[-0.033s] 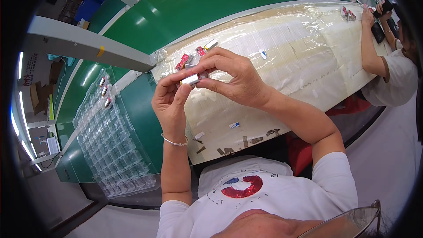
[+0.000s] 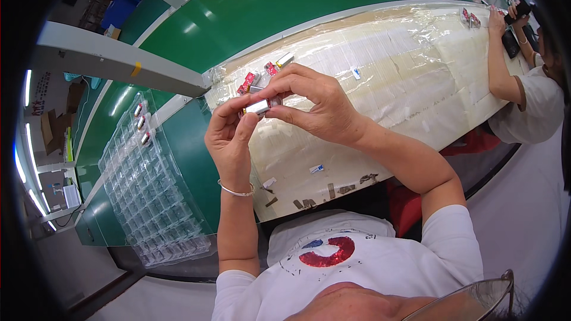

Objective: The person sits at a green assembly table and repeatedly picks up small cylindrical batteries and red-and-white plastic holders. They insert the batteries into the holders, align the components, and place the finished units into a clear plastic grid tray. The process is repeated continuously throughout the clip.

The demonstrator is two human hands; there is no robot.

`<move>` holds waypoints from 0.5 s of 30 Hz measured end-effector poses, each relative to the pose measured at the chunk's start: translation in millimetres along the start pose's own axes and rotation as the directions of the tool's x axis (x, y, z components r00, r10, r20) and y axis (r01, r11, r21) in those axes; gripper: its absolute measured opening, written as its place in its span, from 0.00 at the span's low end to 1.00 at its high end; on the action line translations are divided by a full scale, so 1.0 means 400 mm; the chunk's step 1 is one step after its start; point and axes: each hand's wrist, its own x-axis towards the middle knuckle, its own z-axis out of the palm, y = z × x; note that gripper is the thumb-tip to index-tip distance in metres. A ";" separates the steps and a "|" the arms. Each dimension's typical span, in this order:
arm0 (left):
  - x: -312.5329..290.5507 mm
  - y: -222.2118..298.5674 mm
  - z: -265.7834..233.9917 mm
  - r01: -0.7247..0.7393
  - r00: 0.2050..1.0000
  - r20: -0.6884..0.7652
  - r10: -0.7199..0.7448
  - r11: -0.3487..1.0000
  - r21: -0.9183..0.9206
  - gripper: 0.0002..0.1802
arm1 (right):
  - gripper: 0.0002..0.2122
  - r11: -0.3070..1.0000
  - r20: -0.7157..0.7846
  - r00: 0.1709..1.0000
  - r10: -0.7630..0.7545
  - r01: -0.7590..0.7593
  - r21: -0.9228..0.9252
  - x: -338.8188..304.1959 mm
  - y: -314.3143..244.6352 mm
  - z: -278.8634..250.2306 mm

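Between my two hands is a small silver battery cell (image 2: pixel 257 107) with a yellow edge at one end. My left hand (image 2: pixel 228 134) pinches its left end between thumb and fingers. At its right end, my right hand (image 2: pixel 318 102) is closed with thumb and forefinger against the cell, where a small clear or pinkish piece shows only in part. Just beyond my fingers lie red pieces (image 2: pixel 248 82) with silver parts, partly hidden by my hands. Another silver cell (image 2: pixel 285 59) with a yellow end rests beside a red piece (image 2: pixel 270 69).
A clear compartment tray (image 2: pixel 148 196) stands at the left with several small parts at its far end. A grey post (image 2: pixel 125 59) crosses the far left. Small blue-and-white scraps (image 2: pixel 316 169) lie on the film-covered table (image 2: pixel 380 113). Another person's arm (image 2: pixel 495 53) works at the right.
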 end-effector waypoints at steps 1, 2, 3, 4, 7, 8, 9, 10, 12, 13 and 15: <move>-0.001 -0.002 -0.003 -0.003 1.000 -0.016 0.003 1.000 0.030 0.16 | 0.10 1.000 -0.003 1.000 0.004 -0.004 -0.002 0.000 0.000 0.000; -0.001 -0.001 -0.004 -0.015 1.000 0.001 0.015 0.999 0.052 0.16 | 0.10 1.000 -0.006 1.000 0.008 -0.008 -0.004 0.000 0.000 -0.001; 0.000 0.001 -0.006 -0.028 0.999 0.018 0.027 0.997 0.074 0.16 | 0.11 1.000 0.007 1.000 0.012 -0.012 -0.007 -0.001 0.002 -0.002; 0.000 0.002 -0.006 -0.041 0.999 0.034 0.038 0.995 0.094 0.16 | 0.11 1.000 0.022 1.000 0.016 -0.016 -0.011 -0.002 0.004 -0.004; -0.001 0.005 -0.006 -0.081 0.996 0.053 0.074 0.987 0.139 0.14 | 0.11 1.000 0.050 0.999 0.015 -0.014 -0.023 -0.001 0.004 -0.006; -0.002 0.003 -0.005 -0.079 0.996 0.045 0.074 0.990 0.119 0.13 | 0.11 1.000 0.057 0.998 0.013 -0.011 -0.027 0.000 0.003 -0.006; -0.002 0.000 -0.002 -0.078 0.997 0.037 0.074 0.992 0.099 0.13 | 0.11 0.999 0.056 0.998 0.004 -0.002 -0.036 0.000 0.004 -0.007; -0.002 -0.002 0.000 -0.077 0.997 0.029 0.075 0.994 0.080 0.13 | 0.11 0.999 0.057 0.998 -0.005 0.007 -0.045 0.000 0.005 -0.006; -0.004 0.002 0.010 -0.058 0.998 0.023 0.057 0.998 0.038 0.12 | 0.11 0.999 0.055 0.998 -0.004 0.006 -0.041 0.000 0.005 -0.005; -0.003 0.003 0.013 -0.048 0.999 0.022 0.048 0.999 0.016 0.12 | 0.11 1.000 0.052 0.999 0.006 -0.004 -0.030 -0.001 0.006 -0.004; -0.002 -0.003 0.013 -0.055 0.998 0.028 0.053 0.997 0.051 0.12 | 0.11 1.000 0.051 0.999 0.018 -0.017 -0.024 -0.001 0.005 -0.005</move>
